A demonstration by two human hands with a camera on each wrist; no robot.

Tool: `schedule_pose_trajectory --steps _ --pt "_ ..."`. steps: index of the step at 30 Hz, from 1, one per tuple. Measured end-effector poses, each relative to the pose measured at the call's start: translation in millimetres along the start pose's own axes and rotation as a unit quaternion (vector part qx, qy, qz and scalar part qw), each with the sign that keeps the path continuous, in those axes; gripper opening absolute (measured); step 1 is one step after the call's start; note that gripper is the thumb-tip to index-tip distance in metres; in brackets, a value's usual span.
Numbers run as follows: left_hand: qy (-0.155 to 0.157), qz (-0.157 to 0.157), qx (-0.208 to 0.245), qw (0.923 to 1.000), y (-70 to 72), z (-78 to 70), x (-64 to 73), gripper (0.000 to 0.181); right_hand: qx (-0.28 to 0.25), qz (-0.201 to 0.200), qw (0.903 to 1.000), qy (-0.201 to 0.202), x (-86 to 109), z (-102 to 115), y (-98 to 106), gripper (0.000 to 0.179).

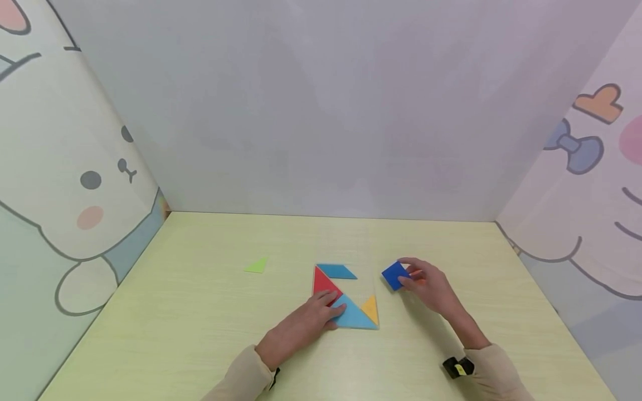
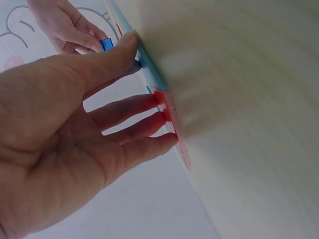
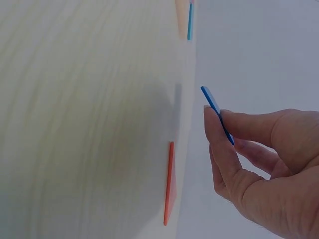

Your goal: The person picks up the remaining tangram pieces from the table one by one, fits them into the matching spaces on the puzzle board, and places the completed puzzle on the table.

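Observation:
My right hand (image 1: 427, 285) pinches a dark blue square tile (image 1: 394, 275) between thumb and fingers, raised and tilted over the table. In the right wrist view the tile (image 3: 215, 110) shows nearly edge-on. My left hand (image 1: 308, 317) rests on two larger flat pieces, a red triangle (image 1: 323, 279) and a light blue triangle (image 1: 355, 316). The left wrist view has several extended fingertips on the red piece (image 2: 172, 112) and the thumb by the light blue one (image 2: 149, 62). Against the light blue triangle lies a small yellow triangle (image 1: 371, 309).
A blue slanted piece (image 1: 337, 271) lies at the red triangle's far tip. Farther left is a small green triangle (image 1: 258, 265). An orange-red piece (image 3: 170, 186) lies on the table near my right hand. Printed walls enclose the pale wooden table (image 1: 190, 312).

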State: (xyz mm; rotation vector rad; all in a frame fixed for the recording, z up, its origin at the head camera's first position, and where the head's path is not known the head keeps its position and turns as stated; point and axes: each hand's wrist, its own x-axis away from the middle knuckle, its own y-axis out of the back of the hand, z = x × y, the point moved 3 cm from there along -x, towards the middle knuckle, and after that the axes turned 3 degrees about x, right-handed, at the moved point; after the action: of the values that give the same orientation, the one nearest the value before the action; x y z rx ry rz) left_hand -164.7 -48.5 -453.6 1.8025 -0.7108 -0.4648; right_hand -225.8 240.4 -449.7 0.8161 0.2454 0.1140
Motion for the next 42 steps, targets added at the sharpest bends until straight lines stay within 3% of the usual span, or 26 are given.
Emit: schedule_pose_trajectory --steps 25,42 --pt "0.01 0.006 -0.007 0.9999 5.1 -6.5 0.9 0.047 -0.061 0.045 0.9971 0.011 -2.5 17.9 -23.2 0.04" --pt "0.011 0.011 -0.025 0.9996 7.6 -9.3 -0.5 0.047 -0.075 0.073 0.9944 0.012 -2.3 32.2 -34.5 0.039"
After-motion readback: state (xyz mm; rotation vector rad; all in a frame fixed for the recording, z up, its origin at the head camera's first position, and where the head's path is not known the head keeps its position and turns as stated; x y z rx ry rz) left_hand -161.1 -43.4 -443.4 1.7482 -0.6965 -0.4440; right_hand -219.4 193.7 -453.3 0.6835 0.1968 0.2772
